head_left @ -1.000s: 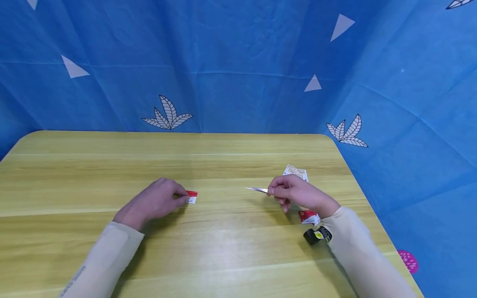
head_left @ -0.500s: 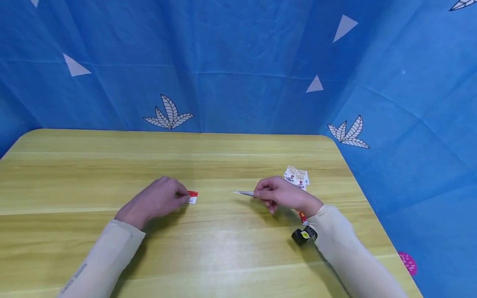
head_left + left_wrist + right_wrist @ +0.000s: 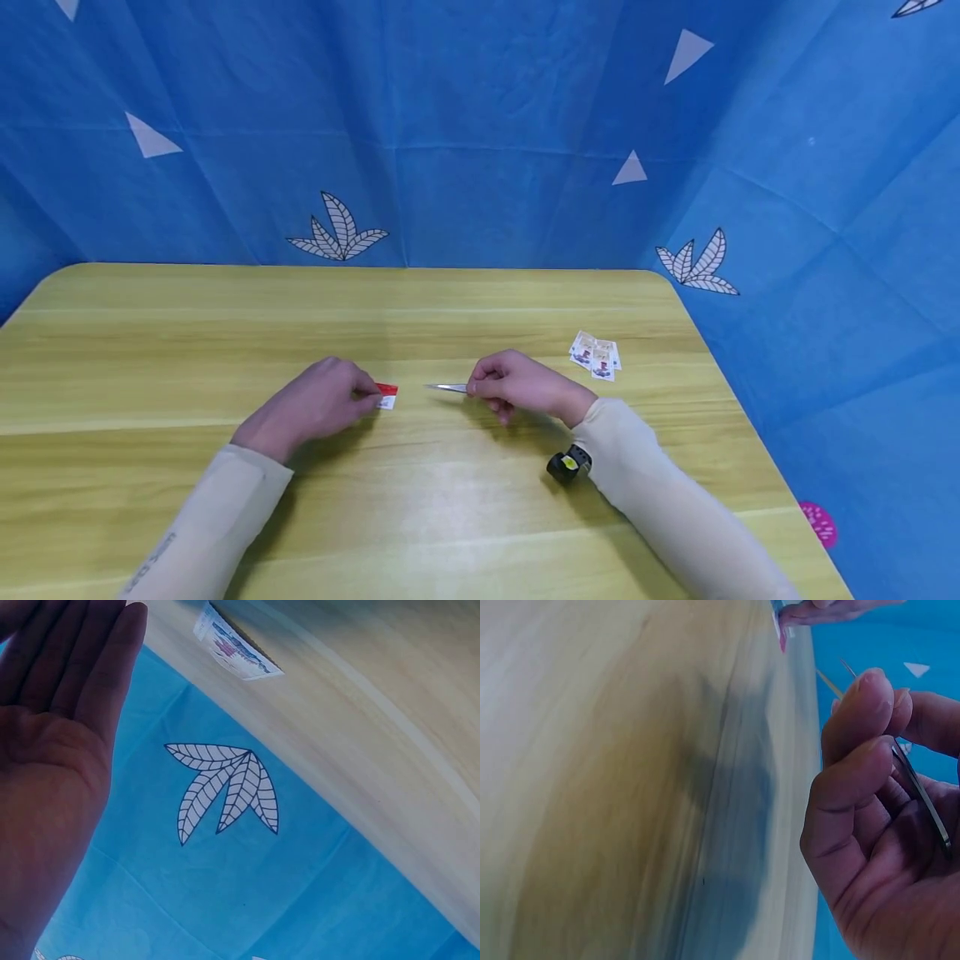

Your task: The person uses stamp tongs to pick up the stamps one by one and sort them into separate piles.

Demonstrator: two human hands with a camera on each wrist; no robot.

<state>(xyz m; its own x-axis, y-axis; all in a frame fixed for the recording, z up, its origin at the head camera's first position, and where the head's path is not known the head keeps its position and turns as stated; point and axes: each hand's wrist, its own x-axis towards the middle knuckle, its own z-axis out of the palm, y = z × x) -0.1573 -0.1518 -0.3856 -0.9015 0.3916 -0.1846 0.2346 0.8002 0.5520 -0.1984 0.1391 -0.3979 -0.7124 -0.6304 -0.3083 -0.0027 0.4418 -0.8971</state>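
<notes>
My left hand (image 3: pixel 318 408) pinches the left edge of a small red-and-white stamp (image 3: pixel 387 397) between thumb and fingertips, just above the table. To its right, my right hand (image 3: pixel 517 386) grips slim metal tweezers (image 3: pixel 447 387), their tips pointing left toward that stamp with a gap between. In the right wrist view the tweezers (image 3: pixel 922 796) run past curled fingers (image 3: pixel 851 776), and the red-edged stamp (image 3: pixel 782 634) shows at the top beside the left hand (image 3: pixel 832 611). A printed paper piece (image 3: pixel 234 646) appears in the left wrist view; which one, I cannot tell.
Several overlapping white printed stamps (image 3: pixel 595 357) lie on the wooden table (image 3: pixel 187 333), beyond the right forearm. A black wrist device (image 3: pixel 567 464) is strapped at the right cuff. Blue patterned cloth (image 3: pixel 465 167) hangs behind and right of the table.
My right hand has moved left with the tweezers, bringing their tips nearer the held stamp. The white stamps are uncovered; a red stamp near the right wrist is now hidden. The left hand stays put.
</notes>
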